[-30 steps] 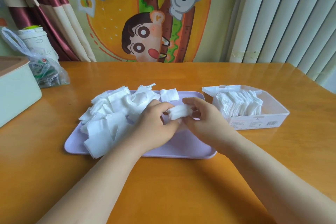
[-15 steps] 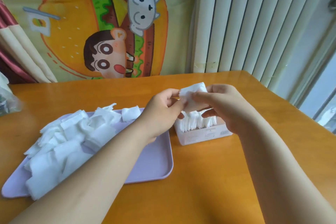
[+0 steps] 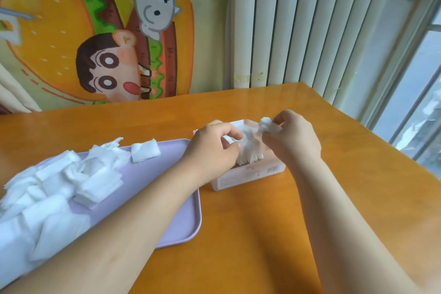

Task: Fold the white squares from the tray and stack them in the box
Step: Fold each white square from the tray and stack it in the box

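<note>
A folded white square (image 3: 269, 124) is pinched between the curled fingers (image 3: 276, 120) and thumb of the right hand (image 3: 294, 137), just above the clear plastic box (image 3: 250, 174). The left hand (image 3: 212, 150) curls its fingers against the upright stack of squares (image 3: 249, 153) in that box; whether it grips them I cannot tell. Loose white squares (image 3: 71, 179) lie heaped on the lavender tray (image 3: 176, 217) to the left, on the orange counter (image 3: 262, 234).
</note>
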Available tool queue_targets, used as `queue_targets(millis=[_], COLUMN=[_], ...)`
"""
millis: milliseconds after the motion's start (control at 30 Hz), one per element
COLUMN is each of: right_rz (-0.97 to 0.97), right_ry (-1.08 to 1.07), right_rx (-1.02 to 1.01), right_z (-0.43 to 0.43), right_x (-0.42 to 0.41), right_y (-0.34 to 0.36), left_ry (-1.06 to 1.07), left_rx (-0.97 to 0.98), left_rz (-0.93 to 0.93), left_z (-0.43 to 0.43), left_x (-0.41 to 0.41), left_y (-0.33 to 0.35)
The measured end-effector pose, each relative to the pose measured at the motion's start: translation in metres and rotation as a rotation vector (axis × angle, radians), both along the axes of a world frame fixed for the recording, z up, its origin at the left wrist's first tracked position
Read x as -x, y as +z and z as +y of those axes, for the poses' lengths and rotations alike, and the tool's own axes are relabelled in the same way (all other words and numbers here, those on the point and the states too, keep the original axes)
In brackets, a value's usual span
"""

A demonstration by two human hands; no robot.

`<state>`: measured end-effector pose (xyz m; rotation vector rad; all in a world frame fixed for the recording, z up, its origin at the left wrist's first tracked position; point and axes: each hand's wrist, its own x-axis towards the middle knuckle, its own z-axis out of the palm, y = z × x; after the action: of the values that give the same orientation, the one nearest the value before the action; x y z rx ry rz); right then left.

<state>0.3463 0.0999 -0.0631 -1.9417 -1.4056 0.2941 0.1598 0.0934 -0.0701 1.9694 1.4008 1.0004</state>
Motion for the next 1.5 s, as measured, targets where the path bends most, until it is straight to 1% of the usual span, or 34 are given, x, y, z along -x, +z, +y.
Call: queue_targets(millis=[67,233,300,367,433,633,767,833,900,967,1100,1167,1267,1333,1400,1500], right_rz=[-0.039,-0.111,-0.116,-0.135,-0.157,-0.223,-0.225,-0.263,-0.323,-0.324,-0.2,-0.217,-0.291,-0.298,-0.321,-0.373], right_ry=[0.004,-0.007,0.009,0.042,0.054,-0.034,-0.045,-0.019,0.037,0.052,-0.048,-0.044,0.003,0.033,0.032,0.005], right_rx=[-0.031,-0.013,-0.003,0.023,0.043,0.071,0.098,0.107,0.167,0.197,0.098,0.087,0.092,0.089,0.052,-0.042], right_z=[0.001,0.0,0.0,0.0,-0.001,-0.002,-0.001,0.001,0.001,0.001,0.0,0.001,0.002,0.001,-0.001,-0.002], right_x=[0.006,0.01,0.013,0.017,0.017,0.012,0.016,0.018,0.018,0.015,0.013,0.017,0.02,0.02,0.021,0.031], right_y=[-0.002,-0.005,-0.006,-0.007,-0.008,-0.005,-0.01,-0.011,-0.007,-0.003,-0.005,-0.008,-0.011,-0.009,-0.006,-0.004], left_ry=[-0.013,-0.044,-0.082,-0.109,-0.12,-0.127,-0.091,-0.062,-0.053,-0.059,-0.071,-0.076,-0.091,-0.102,-0.107,-0.024], left_rx=[-0.006,-0.036,-0.079,-0.115,-0.112,-0.042,-0.087,-0.084,-0.051,-0.027,-0.019,-0.028,-0.034,-0.038,-0.076,-0.235], left_rz=[0.013,0.091,0.169,0.293,0.403,0.52,0.584,0.557,0.495,0.423,0.321,0.308,0.32,0.286,0.207,0.155], left_z=[-0.002,-0.003,0.0,0.005,0.012,0.029,0.035,0.037,0.039,0.04,0.038,0.037,0.034,0.031,0.025,0.013], left_x=[0.002,-0.001,-0.005,-0.013,-0.022,-0.043,-0.048,-0.046,-0.042,-0.038,-0.03,-0.028,-0.029,-0.028,-0.019,0.008], left_y=[-0.001,-0.002,0.003,0.009,0.014,0.013,0.007,0.002,-0.003,-0.004,-0.009,-0.013,-0.012,-0.009,-0.005,-0.001])
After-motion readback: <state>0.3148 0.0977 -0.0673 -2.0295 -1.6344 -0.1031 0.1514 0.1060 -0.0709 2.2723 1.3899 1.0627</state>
